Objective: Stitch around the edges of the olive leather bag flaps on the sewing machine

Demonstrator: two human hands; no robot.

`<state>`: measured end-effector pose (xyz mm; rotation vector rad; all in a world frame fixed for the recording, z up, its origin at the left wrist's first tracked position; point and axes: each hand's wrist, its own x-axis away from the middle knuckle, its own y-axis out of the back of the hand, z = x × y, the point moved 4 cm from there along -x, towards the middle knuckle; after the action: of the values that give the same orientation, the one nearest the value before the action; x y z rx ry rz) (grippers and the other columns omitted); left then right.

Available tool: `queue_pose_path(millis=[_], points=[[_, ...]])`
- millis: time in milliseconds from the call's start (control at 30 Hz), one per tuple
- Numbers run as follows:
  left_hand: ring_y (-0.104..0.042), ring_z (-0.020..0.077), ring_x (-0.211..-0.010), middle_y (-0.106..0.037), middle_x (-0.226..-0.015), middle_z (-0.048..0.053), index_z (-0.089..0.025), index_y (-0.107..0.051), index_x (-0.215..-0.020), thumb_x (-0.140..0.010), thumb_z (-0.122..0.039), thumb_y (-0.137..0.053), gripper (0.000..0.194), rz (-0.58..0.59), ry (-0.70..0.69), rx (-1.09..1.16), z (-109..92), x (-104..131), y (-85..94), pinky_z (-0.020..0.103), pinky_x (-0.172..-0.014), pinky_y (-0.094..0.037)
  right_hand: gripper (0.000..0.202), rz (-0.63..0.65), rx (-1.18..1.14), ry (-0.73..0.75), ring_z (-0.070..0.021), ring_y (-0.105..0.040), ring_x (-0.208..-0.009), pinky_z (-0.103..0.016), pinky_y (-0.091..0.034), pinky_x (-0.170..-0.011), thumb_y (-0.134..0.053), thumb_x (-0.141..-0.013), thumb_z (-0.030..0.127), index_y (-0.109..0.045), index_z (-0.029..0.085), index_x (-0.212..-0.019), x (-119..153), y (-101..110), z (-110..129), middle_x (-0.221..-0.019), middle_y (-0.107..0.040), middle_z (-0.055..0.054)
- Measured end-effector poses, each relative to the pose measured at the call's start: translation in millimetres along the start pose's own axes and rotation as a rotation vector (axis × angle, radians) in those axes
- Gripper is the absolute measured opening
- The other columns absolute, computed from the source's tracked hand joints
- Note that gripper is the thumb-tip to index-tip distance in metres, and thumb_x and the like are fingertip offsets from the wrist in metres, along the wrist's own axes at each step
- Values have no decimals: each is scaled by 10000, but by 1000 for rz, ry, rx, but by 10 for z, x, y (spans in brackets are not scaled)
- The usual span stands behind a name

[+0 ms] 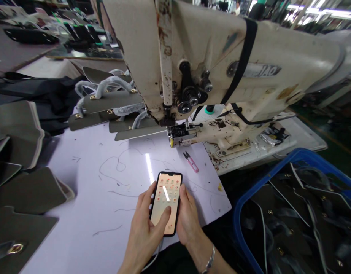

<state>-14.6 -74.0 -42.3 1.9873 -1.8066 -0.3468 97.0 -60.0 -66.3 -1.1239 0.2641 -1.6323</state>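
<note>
Between both hands, a smartphone (159, 211) in a dark case shows a lit screen with rows of app icons. My left hand (145, 222) grips its left edge, with the thumb over the lower screen. Along the phone's right side, my right hand (189, 219) is closed, its thumb by the upper edge. A white cable (154, 258) runs from beneath the phone. Pink thread snips (191, 162) lie on the white work surface (86, 194) beyond the phone. The hands' other fingers are partly hidden under it.
Ahead stands a worn sewing machine (215, 49), its arm above the work surface. Grey-green bag pieces (112, 99) with plastic-wrapped handles lie behind left; more panels (27, 186) are at far left. A blue basket (237, 213) at right holds several similar pieces. Loose threads litter the surface.
</note>
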Motion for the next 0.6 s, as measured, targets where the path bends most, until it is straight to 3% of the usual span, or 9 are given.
queue_pose_path(millis=[233, 500, 600], points=[[-512, 268, -1251, -468, -1414, 49, -368, -336, -1478, -883, -427, -611, 658, -12, -20, -16, 28, -1, -1, 501, -1047, -480, 522, 7, -22, -18, -265, -712, -964, -363, -584, -823, -641, -875, 606, -711, 141, -1100, 46, -8, -9, -1051, -739, -130], [-530, 289, -1226, -496, -1376, 80, -313, -377, -1464, -858, -449, -641, 675, -57, -25, -45, 17, -12, -15, 472, -972, -525, 525, 38, -62, -47, -276, -713, -951, -379, -593, -797, -629, -879, 609, -712, 145, -1110, 47, -22, -49, -1010, -743, -130], [-584, 264, -1136, -532, -1355, 60, -317, -463, -1410, -901, -451, -555, 535, -86, 53, -28, 27, -37, 44, 417, -878, -552, 520, -2, -46, -42, -280, -713, -947, -381, -594, -791, -660, -857, 608, -711, 146, -1090, 36, 3, -56, -1019, -744, -127]])
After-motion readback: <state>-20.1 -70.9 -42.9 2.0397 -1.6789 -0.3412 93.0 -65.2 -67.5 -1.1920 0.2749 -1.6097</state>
